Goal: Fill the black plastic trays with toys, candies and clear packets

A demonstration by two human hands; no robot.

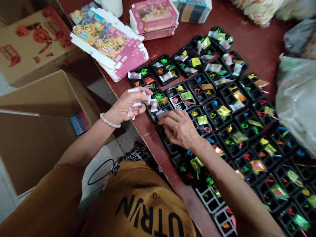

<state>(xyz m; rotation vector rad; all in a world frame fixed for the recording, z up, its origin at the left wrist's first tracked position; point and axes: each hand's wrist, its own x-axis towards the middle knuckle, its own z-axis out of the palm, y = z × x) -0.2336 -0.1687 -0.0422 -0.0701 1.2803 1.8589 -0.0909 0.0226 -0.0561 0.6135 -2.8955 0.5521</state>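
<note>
My left hand (pixel 135 104) is closed around several small white packets (pixel 133 113), which stick out between the fingers and below the palm. It is beside a black compartment tray (pixel 155 119) holding a green toy, an orange packet and white packets. My right hand (pixel 179 127) reaches over the near edge of that tray. Its bent fingers are drawn together at another small white packet (pixel 159 114) lying in the tray; the fingertips are partly hidden. Around both hands are more black trays with small coloured toys and shiny packets (pixel 202 119).
Printed flat cartons (pixel 111 42) are stacked at the table's left edge, near pink boxes (pixel 155 16) and a blue-topped stack (pixel 194 10). An open cardboard box (pixel 32 148) stands at left. Plastic bags (pixel 296 98) lie at right on the red table (pixel 158 161).
</note>
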